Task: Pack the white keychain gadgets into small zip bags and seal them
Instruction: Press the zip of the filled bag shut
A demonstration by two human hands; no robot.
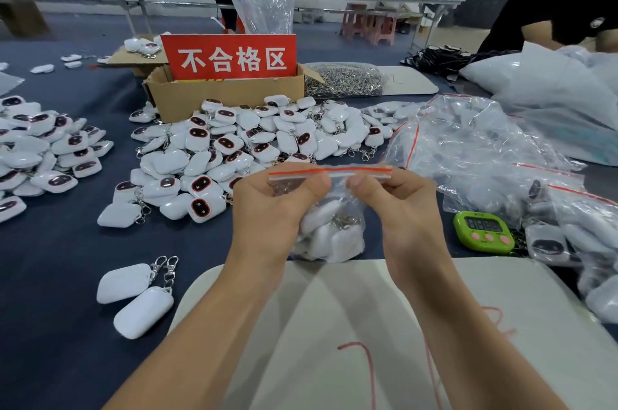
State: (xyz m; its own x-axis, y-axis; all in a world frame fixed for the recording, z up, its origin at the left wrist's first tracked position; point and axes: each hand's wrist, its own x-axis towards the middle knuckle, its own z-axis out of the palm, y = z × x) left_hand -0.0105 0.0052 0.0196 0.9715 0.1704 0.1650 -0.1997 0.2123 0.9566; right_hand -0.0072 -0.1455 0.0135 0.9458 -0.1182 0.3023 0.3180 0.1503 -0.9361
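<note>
Left hand (267, 212) and right hand (404, 205) pinch the zip bag (337, 191) top in their fingers (311, 185), gadgets (334, 237) hanging below.

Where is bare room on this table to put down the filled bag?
The near white board is bare. Dark cloth is free between two loose gadgets and the central pile. Right side: crowded with bags, timer.

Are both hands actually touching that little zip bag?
Touching. The head view shows the left hand and right hand pinching the zip bag along its red-striped top.
</note>
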